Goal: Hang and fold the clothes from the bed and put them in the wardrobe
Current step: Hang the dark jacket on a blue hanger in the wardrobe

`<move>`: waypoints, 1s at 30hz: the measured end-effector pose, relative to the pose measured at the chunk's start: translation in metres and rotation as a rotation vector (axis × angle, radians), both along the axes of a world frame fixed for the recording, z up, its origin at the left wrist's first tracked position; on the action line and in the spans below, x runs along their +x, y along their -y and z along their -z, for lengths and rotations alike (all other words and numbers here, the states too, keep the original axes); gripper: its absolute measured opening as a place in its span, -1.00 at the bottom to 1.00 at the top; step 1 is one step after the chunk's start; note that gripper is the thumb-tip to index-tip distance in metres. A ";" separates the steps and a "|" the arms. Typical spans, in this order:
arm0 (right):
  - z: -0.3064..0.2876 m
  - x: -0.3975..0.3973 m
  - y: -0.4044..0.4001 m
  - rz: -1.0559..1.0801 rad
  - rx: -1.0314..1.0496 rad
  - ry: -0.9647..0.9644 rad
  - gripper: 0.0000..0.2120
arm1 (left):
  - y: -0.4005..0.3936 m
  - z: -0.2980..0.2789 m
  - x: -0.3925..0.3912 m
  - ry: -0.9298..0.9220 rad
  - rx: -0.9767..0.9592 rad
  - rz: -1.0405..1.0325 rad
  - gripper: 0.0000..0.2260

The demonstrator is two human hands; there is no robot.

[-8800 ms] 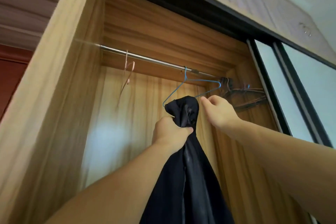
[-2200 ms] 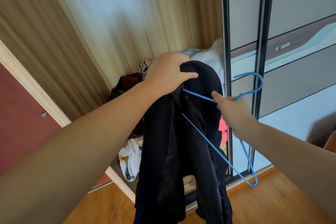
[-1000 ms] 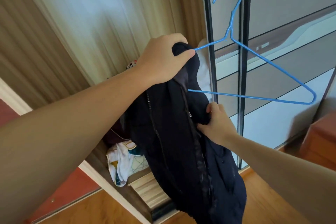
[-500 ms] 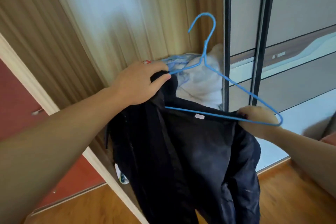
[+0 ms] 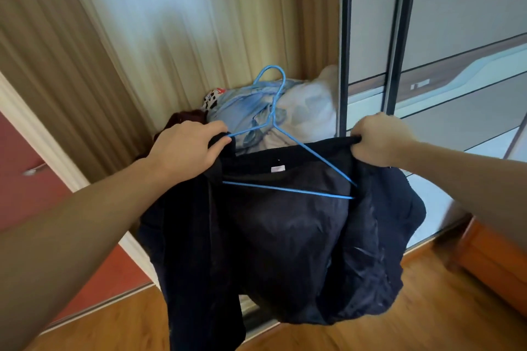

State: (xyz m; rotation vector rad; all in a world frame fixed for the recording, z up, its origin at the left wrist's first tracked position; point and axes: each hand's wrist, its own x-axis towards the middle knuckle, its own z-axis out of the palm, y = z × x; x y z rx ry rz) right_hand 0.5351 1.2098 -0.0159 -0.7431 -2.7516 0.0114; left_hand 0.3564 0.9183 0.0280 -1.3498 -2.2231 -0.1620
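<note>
Since half a second ago the right hand (image 5: pixel 379 142) has moved from the hanger's right tip up to the jacket's collar edge, and the hanger (image 5: pixel 288 151) has sunk deeper into the jacket (image 5: pixel 285 236): bottom bar and right arm now sit inside the opening, with only the hook and neck poking out above. The left hand (image 5: pixel 185 151) is unchanged, fingers curled round the left shoulder fabric and the hanger's left arm. The right hand's fingers are closed in a fist on the collar cloth. The jacket hangs in front of the open wardrobe (image 5: pixel 199 37), above the clothes pile (image 5: pixel 285 111) inside it. Handling guess: soft, limp, slick lining, moderate weight, so it likely slides off thin wire. The hanger looks light and bendy. Best hold is the collar or shoulder seams, then the hook once both shoulders are seated.
</note>
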 end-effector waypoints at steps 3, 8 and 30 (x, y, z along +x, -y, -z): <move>-0.023 -0.004 0.009 -0.035 0.180 0.177 -0.83 | 0.005 -0.001 -0.001 0.029 0.043 -0.028 -0.75; -0.040 0.000 0.019 -0.057 0.262 0.330 -0.83 | 0.004 -0.013 -0.001 0.097 0.170 -0.083 -0.74; -0.046 0.023 0.038 -0.057 -0.187 0.248 -0.70 | -0.030 0.016 0.045 0.309 0.396 0.183 -0.81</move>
